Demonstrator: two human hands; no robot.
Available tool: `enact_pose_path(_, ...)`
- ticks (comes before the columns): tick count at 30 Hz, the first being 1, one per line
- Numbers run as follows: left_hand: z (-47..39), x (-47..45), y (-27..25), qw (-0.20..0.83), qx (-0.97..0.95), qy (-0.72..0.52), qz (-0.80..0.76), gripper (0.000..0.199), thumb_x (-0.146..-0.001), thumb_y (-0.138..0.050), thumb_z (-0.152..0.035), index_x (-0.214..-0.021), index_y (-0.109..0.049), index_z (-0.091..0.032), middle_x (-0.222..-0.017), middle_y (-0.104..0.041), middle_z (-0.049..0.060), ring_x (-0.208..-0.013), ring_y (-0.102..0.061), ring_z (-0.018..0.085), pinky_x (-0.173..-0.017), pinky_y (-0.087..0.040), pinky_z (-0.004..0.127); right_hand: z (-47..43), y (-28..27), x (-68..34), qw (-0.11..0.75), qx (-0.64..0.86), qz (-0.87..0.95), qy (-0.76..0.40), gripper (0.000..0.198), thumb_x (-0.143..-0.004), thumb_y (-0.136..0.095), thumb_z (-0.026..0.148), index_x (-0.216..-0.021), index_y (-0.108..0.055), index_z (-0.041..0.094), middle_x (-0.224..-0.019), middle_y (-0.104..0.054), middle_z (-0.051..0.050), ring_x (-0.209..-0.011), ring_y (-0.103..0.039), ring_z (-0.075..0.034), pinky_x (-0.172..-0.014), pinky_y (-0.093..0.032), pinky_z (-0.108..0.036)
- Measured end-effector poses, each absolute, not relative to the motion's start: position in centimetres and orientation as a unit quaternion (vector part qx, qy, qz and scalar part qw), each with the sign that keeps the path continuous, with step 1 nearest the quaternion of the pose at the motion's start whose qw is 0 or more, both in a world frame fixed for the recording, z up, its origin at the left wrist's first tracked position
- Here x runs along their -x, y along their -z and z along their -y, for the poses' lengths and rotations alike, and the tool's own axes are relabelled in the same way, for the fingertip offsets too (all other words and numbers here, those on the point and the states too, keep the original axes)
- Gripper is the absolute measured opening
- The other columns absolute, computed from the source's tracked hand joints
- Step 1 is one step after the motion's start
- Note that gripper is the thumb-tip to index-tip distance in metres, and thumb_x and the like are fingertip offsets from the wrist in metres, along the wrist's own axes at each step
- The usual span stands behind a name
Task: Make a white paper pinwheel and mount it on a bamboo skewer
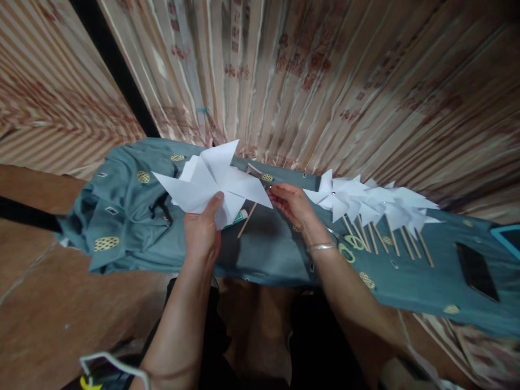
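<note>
My left hand (203,227) is closed on a white paper pinwheel (219,181), its thumb pressed on the folded paper near the centre. More white paper (190,169) shows behind that pinwheel. Beside the pinwheel's right tip, my right hand (290,203) has its fingertips pinched together at a tiny shiny thing, too small to name. A thin wooden stick (246,220) lies below the pinwheel, its upper part hidden. Next to it is a small green and white packet or tube (239,218), partly covered by the paper.
To the right, several white pinwheels on sticks (374,200) lie overlapping. Scissors with pale green handles (351,246) rest near my right wrist. A dark phone (476,271) and a blue-edged object (507,238) lie farther right on the grey-green cloth (268,254). Behind hangs a curtain (260,81).
</note>
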State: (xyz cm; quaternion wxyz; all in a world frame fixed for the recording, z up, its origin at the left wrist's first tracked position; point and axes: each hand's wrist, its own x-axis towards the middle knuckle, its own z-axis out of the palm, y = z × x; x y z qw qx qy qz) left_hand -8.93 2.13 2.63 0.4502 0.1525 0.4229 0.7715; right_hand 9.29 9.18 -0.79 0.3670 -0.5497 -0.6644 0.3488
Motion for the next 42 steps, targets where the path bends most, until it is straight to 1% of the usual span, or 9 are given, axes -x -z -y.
enact_pose_path(5, -1.5, 6.0, -1.8, 0.475, -0.233, -0.719, -0.45, 0.023, -0.054, -0.084, -0.023, -0.073, -0.072, -0.019, -0.082, -0.077, 0.003, -0.087, -0.071, 0.021, -0.086, -0.056, 0.031, -1.7, 2.3, -14.2, 0.357, 0.572, 0.647, -0.357, 0.022, -0.081, -0.057, 0.04, -0.078, -0.068, 0.021, -0.078, -0.074, -0.005, -0.071, -0.069, -0.02, -0.071, -0.055, -0.035)
enact_pose_path(8, -1.0, 4.2, -1.2, 0.483, -0.276, -0.684, -0.473, 0.022, -0.055, -0.084, -0.027, -0.073, -0.073, -0.019, -0.078, -0.077, 0.004, -0.085, -0.071, 0.021, -0.083, -0.056, 0.031, 0.9, 2.5, -16.2, 0.328, 0.593, 0.666, -0.311, 0.006, -0.071, -0.063, 0.022, -0.065, -0.066, 0.021, -0.095, -0.074, -0.009, -0.098, -0.066, -0.027, -0.094, -0.048, -0.045)
enact_pose_path(10, -0.8, 3.0, -0.8, 0.489, -0.296, -0.662, -0.484, 0.023, -0.057, -0.084, -0.027, -0.074, -0.074, -0.016, -0.077, -0.077, 0.005, -0.083, -0.071, 0.021, -0.08, -0.056, 0.03, 1.6, 2.3, -16.7, 0.302, 0.598, 0.69, -0.274, 0.009, -0.071, -0.061, 0.015, -0.065, -0.065, 0.021, -0.105, -0.072, -0.011, -0.109, -0.061, -0.029, -0.101, -0.043, -0.046)
enact_pose_path(16, -1.3, 0.2, 0.2, 0.515, -0.316, -0.631, -0.487, 0.025, -0.06, -0.082, -0.026, -0.079, -0.074, -0.012, -0.083, -0.077, 0.008, -0.078, -0.07, 0.02, -0.076, -0.055, 0.029, 1.4, 2.1, -15.5, 0.134, 0.575, 0.804, -0.068, 0.016, -0.082, -0.052, 0.012, -0.082, -0.067, 0.017, -0.091, -0.07, -0.013, -0.099, -0.061, -0.028, -0.091, -0.05, -0.038)
enact_pose_path(25, -3.4, 0.1, 0.3, 0.527, -0.281, -0.66, -0.457, 0.025, -0.06, -0.081, -0.021, -0.082, -0.073, -0.013, -0.088, -0.077, 0.009, -0.081, -0.071, 0.018, -0.082, -0.055, 0.03, 1.8, 2.9, -18.3, 0.239, 0.558, 0.778, -0.163, 0.011, -0.08, -0.061, 0.013, -0.073, -0.067, 0.019, -0.107, -0.072, -0.011, -0.104, -0.063, -0.027, -0.094, -0.05, -0.042)
enact_pose_path(31, -4.0, 0.0, 0.3, 0.518, -0.275, -0.681, -0.438, 0.037, -0.061, -0.08, -0.016, -0.096, -0.073, -0.015, -0.093, -0.076, 0.008, -0.093, -0.071, 0.02, -0.09, -0.054, 0.031, 2.1, 2.7, -19.9, 0.215, 0.545, 0.791, -0.176, 0.01, -0.08, -0.064, 0.013, -0.073, -0.068, 0.02, -0.121, -0.068, -0.011, -0.114, -0.06, -0.028, -0.099, -0.047, -0.049)
enact_pose_path(34, -4.0, -0.1, 0.3, 0.518, -0.275, -0.678, -0.443, 0.039, -0.061, -0.08, -0.015, -0.099, -0.072, -0.015, -0.089, -0.076, 0.008, -0.088, -0.071, 0.021, -0.086, -0.056, 0.03, 2.1, 2.7, -19.9, 0.231, 0.549, 0.784, -0.177, 0.004, -0.08, -0.068, 0.015, -0.081, -0.07, 0.019, -0.115, -0.07, -0.011, -0.11, -0.062, -0.028, -0.098, -0.048, -0.048)
enact_pose_path(38, -3.9, -0.1, 0.2, 0.518, -0.272, -0.679, -0.442, 0.038, -0.059, -0.081, -0.016, -0.097, -0.073, -0.015, -0.088, -0.076, 0.007, -0.089, -0.071, 0.021, -0.086, -0.056, 0.03, 2.3, 2.9, -19.9, 0.237, 0.566, 0.769, -0.178, 0.012, -0.083, -0.068, 0.02, -0.094, -0.071, 0.02, -0.095, -0.075, -0.007, -0.094, -0.066, -0.024, -0.089, -0.051, -0.042)
enact_pose_path(42, -3.8, -0.2, 0.3, 0.523, -0.273, -0.67, -0.45, 0.029, -0.058, -0.081, -0.018, -0.086, -0.073, -0.015, -0.084, -0.076, 0.006, -0.085, -0.071, 0.019, -0.084, -0.056, 0.03, 2.6, 2.8, -19.4, 0.215, 0.568, 0.777, -0.167, 0.01, -0.086, -0.064, 0.02, -0.093, -0.072, 0.02, -0.089, -0.075, -0.006, -0.089, -0.065, -0.024, -0.083, -0.05, -0.038)
